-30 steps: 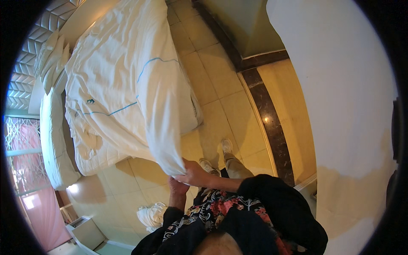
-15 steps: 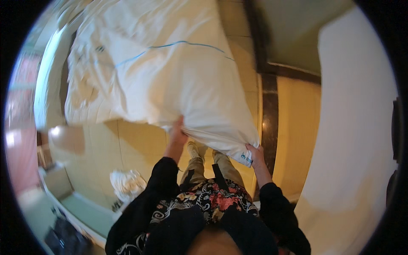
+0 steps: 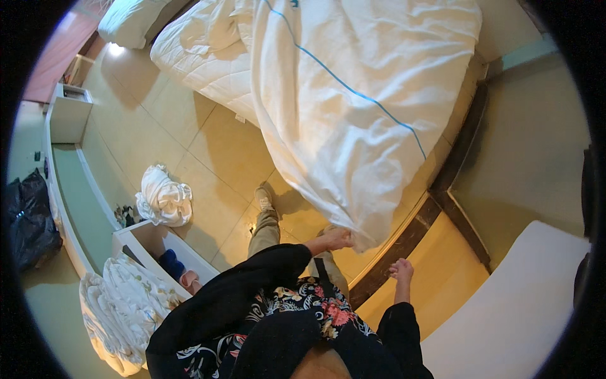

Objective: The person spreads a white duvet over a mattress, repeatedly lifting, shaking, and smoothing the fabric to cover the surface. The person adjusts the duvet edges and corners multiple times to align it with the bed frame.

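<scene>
A large white duvet (image 3: 353, 145) with a thin blue stripe hangs off the bed toward me, its near end bunched and wrinkled. At that gathered end, my left hand (image 3: 334, 239) is closed on the cloth. My right hand (image 3: 402, 270) is off to the right, apart from the duvet, with its fingers loosely bent and nothing in them. Left of the duvet, the quilted mattress (image 3: 218, 79) lies partly uncovered, with rumpled white cloth on its far part.
A white cloth bundle (image 3: 165, 196) lies on the tiled floor (image 3: 208, 148) to the left. Close by stand an open white drawer (image 3: 142, 237) and folded bedding (image 3: 123, 303). A black bag (image 3: 31, 221) is at far left. A dark floor strip (image 3: 398, 249) and white panel (image 3: 511, 303) are on the right.
My right hand has let go of the duvet corner and moved down and away. My left hand has moved right with the cloth. The view has turned, showing more of the floor and mattress.
</scene>
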The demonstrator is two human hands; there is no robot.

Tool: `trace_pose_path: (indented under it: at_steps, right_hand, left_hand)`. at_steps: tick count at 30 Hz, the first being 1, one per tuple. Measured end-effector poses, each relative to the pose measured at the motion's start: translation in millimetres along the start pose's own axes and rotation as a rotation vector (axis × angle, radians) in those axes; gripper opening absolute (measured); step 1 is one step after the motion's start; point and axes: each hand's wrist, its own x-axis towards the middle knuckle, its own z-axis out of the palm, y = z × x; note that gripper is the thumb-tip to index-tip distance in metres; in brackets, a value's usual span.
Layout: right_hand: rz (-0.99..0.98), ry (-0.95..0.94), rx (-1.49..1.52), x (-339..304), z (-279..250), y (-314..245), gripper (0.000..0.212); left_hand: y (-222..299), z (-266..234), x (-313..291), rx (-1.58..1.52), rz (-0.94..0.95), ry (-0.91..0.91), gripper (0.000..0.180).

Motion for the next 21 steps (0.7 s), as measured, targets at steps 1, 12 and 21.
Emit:
trace_pose_path:
  at_steps: [1, 12, 21]
  right_hand:
    - [0.001, -0.055, 0.023, -13.2, 20.5, -4.6, 0.021]
    - [-0.039, -0.55, -0.356, -148.6, 272.8, -53.8, 0.023]
    - [-0.206, -0.63, -0.594, -149.4, 423.6, -170.6, 0.023]
  left_hand:
    - [-9.5, -21.1, -12.0, -0.043, -0.127, -0.086, 0.03]
    - [-98.4, -320.3, -199.8, -0.959, -0.289, 0.756, 0.016]
    - [-107.0, -412.4, -276.3, -1.153, -0.267, 1.075, 0.016]
